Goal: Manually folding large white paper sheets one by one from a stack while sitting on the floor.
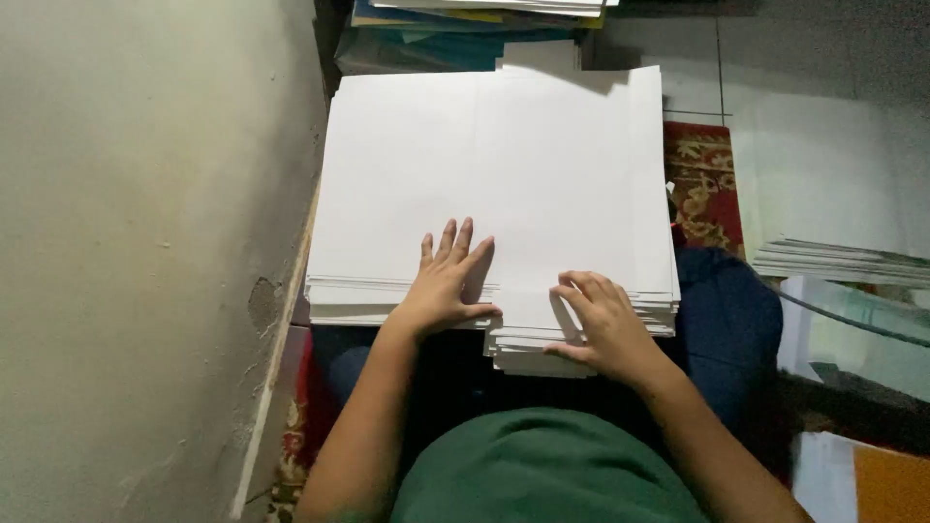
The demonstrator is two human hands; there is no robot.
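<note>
A thick stack of large white paper sheets (504, 165) lies in front of me on my lap and the floor. My left hand (444, 283) rests flat on the near part of the top sheet, fingers spread. My right hand (599, 322) sits at the stack's near edge, fingers curled over the top sheets and thumb under the edge of a few that stick out toward me. Whether it pinches a sheet or only presses on it cannot be told.
A pale wall (145, 242) runs close along the left. Beyond the stack lies a pile of coloured books or folders (455, 29). A red patterned rug (702, 184), another stack of sheets (833, 260) and an orange sheet (891, 484) lie to the right.
</note>
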